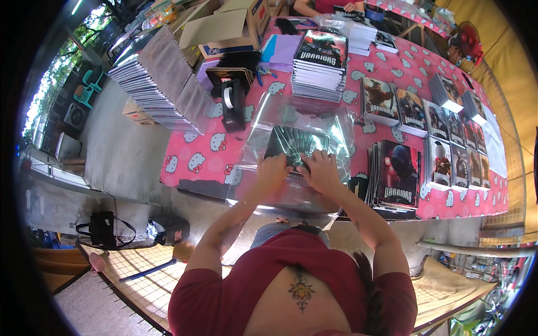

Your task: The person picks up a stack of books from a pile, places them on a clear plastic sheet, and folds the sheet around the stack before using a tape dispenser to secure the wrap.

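A dark, rectangular, spiral-bound book [283,144] is positioned amid loose, clear plastic film [338,130]; its near edge is touched by the left hand [274,169] and right hand [321,169], fingers partly curled; whether it is gripped cannot be told; handling is judged unfinished, the film being unsecured; completion of the dark, illustrated paper books [412,110] rightward cannot be established.

Printed in large pale capitals low on the cover of the hooded-figure book [399,167], to the right of the right hand [320,167]. Repeated in like lettering atop the tall book stack [319,70], straight beyond that same hand, and on the book rows [412,109] farther out rightward. Marked in dark blue on the brown carton [240,42], beyond and left of the left hand [274,169]; too small to read.
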{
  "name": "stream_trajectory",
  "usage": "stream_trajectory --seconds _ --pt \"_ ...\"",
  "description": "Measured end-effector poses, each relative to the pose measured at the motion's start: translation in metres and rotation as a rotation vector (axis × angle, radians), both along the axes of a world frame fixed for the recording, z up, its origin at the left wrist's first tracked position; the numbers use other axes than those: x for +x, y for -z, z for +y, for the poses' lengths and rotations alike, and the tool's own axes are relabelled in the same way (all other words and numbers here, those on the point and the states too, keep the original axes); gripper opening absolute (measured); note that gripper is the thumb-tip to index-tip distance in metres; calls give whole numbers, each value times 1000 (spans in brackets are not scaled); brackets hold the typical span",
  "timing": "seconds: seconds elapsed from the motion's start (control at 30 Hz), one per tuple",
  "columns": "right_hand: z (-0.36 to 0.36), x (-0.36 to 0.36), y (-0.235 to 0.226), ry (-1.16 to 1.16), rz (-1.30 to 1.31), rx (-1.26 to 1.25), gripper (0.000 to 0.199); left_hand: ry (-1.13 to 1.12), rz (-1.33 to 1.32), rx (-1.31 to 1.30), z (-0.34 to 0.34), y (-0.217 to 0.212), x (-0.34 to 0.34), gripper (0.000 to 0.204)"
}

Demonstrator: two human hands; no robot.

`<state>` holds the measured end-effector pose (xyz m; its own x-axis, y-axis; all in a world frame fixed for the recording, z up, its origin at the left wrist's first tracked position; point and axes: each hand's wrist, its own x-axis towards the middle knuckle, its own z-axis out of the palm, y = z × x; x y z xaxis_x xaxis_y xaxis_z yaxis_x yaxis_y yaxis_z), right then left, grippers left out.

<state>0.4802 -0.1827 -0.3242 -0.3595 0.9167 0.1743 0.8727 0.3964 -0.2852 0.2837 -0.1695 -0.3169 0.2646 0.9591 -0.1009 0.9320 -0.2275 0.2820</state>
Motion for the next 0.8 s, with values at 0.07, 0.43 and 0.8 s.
stream_trajectory --seconds 0.07,0.43,0.8 --pt "35 7 5 10 82 -33 53 235 -207 341 -33 7 8 38" --pt "132 91 -67 11 944 -986 62 -62 -1005 160 20 -8 -66 46" --pt "53 21 -189 -469 135 265 23 -528 -718 368 141 23 -191 32"
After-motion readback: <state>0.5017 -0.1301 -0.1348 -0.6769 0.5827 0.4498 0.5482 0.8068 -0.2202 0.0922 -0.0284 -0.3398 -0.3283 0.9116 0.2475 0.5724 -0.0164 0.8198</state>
